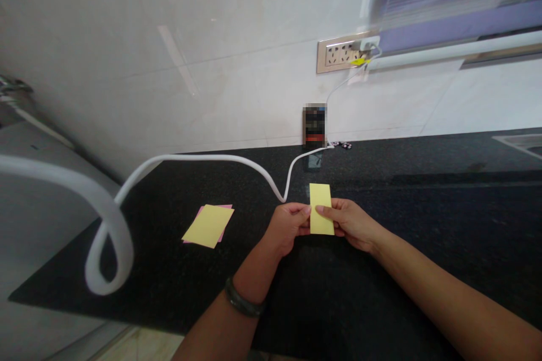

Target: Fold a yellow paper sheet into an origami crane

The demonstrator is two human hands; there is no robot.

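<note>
A narrow yellow sheet of paper (320, 194), seemingly folded to a strip, is held upright above the dark countertop. My left hand (290, 225) pinches its left edge between thumb and fingers. From the other side my right hand (351, 223) grips it, thumb lying across the front and fingers behind. The fingertips at the back of the paper are partly hidden. To the left, a yellow sheet (208, 225) rests flat on top of a pink sheet (228, 207), whose edges stick out at the corners.
A white cable (220, 157) loops across the countertop (148, 259) from the left. It runs toward a phone-like device (315, 126), blurred out, leaning on the tiled wall. A socket panel (332, 55) with a plug is above. A sink edge (514, 141) shows at far right.
</note>
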